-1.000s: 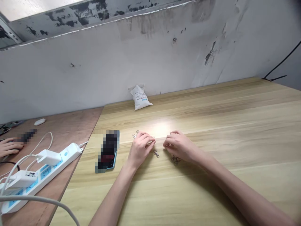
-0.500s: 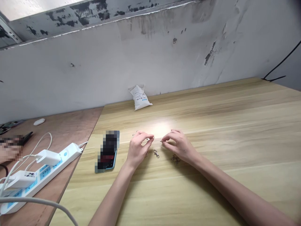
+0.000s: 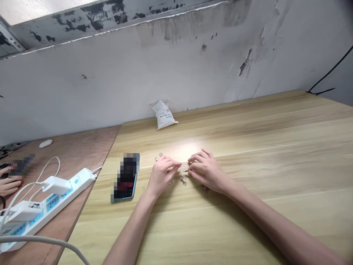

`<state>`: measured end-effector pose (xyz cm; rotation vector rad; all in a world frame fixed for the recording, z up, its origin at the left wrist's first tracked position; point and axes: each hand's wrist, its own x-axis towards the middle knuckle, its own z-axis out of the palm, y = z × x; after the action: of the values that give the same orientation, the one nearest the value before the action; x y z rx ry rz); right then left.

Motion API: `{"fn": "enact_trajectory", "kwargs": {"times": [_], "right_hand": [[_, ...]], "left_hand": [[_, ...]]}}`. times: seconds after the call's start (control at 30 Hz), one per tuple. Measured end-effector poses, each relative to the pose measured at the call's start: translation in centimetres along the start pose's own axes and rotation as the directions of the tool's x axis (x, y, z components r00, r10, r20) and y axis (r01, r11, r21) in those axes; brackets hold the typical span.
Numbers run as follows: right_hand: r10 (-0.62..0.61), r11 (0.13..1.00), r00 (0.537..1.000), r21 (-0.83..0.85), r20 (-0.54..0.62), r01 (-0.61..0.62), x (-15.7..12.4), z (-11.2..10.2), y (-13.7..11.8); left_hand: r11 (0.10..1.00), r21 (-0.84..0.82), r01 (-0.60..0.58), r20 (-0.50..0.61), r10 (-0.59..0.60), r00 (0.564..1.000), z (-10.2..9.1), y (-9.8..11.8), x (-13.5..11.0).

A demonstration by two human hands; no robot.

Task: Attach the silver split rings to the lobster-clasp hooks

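At far left, on brown bench [image 3: 85,145], I see another person's hand [image 3: 11,186] beside a dark blurred thing; a white power strip [image 3: 78,180] w/ two plugs runs at an angle. Next, on the pale bench [image 3: 248,154], a phone [image 3: 129,187] lies, partly blurred out. To its right, a few metal clasps [image 3: 158,157] lie just on the far side of the left hand [image 3: 163,173]; another clasp [image 3: 170,182] is half hidden under this hand.

Left fingers are narrow, thumb & index pinching a bright metal bit [image 3: 180,166]; too small to tell its shape. Far behind, a white packet [image 3: 166,116] rests near the wall.

Btwn the hands, a loose clasp [image 3: 182,180] lies on the near side of both fingertips, approx. midway, its long axis from far left to near right; no finger touches it.

Right hand [image 3: 206,171] holds a thin metal piece [image 3: 185,170] btwn thumb & index, other fingers spread on the far side. Main relation, imo: this piece points left, to the left fingertips, which are just beside but apart, slightly to far side. A small metal pile [image 3: 203,189] lies near, partly under right hand.
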<state>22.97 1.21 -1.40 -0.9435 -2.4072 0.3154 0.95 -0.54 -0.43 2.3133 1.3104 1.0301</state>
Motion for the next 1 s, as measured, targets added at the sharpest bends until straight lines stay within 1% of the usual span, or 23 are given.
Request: {"fn": "enact_trajectory", "kwargs": {"times": [0.13,0.23,0.47,0.53,0.67,0.83,0.9,1.0], "right_hand": [[0.004,0.999,1.0,0.038,-0.011,-0.003,0.0,-0.1,-0.4],[0.002,0.998,0.999,0.056,-0.042,0.001,0.1,-0.2,-0.6],[0.006,0.998,0.992,0.056,-0.126,0.001,0.2,-0.4,-0.9],[0.012,0.999,0.989,0.053,-0.15,-0.004,0.1,-0.4,-0.8],[0.015,0.999,0.982,0.038,-0.19,-0.008,0.1,-0.1,-0.6],[0.039,0.999,0.98,0.02,-0.196,-0.036,0.0,0.0,-0.4],[0.066,0.998,0.978,0.017,-0.198,-0.064,0.0,0.2,-0.2],[0.13,0.991,0.97,0.004,-0.206,-0.132,-0.2,0.5,0.1]], "left_hand": [[1.0,0.007,0.001,-0.039,-0.001,0.999,0.2,0.0,0.0],[1.0,0.001,0.019,-0.065,-0.019,0.998,0.2,0.1,0.1],[0.991,-0.107,0.085,-0.09,-0.094,0.991,-0.1,0.0,0.1],[0.994,-0.074,0.075,-0.087,-0.081,0.993,-0.1,0.0,0.1],[0.998,0.06,0.004,-0.098,0.002,0.995,-0.1,0.0,0.1],[0.966,0.245,-0.079,-0.052,0.095,0.994,0.0,0.4,0.0],[0.958,0.266,-0.105,-0.049,0.122,0.991,0.1,0.5,0.1],[0.962,0.254,-0.105,-0.048,0.121,0.992,0.0,0.7,0.1]]}}
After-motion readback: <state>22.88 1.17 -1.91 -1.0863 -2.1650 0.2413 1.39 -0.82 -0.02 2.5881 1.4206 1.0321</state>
